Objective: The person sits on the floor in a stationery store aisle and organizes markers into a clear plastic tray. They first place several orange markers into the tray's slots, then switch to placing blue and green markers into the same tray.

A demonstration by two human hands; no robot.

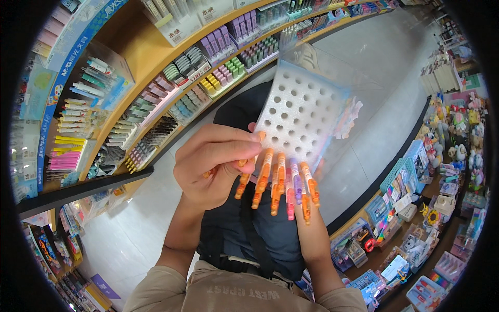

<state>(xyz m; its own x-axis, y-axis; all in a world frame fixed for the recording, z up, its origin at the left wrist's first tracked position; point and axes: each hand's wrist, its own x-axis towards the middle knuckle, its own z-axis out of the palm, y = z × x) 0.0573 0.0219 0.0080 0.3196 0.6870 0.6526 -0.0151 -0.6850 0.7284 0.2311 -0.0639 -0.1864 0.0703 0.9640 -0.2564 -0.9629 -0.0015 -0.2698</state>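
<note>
A clear plastic display box with a white foam insert (pixel 302 109), full of round holes, is tilted before me. Several orange pens (pixel 264 177), a pink pen (pixel 289 195) and a purple pen (pixel 296 180) stand in the holes nearest my body. My left hand (pixel 218 163) is at the insert's left edge, thumb and forefinger pinched on an orange pen, with more orange pen ends showing under its fingers. My right forearm reaches up beneath the box; the right hand itself is hidden behind the box and pens, so its grip does not show.
On the left, curved wooden shelves (pixel 144 93) hold pens, markers and erasers in boxes. A lower display shelf (pixel 351 230) on the right carries plush keychains, cases and small stationery. My bent leg in dark trousers is under the box, above a pale tiled floor (pixel 351 163).
</note>
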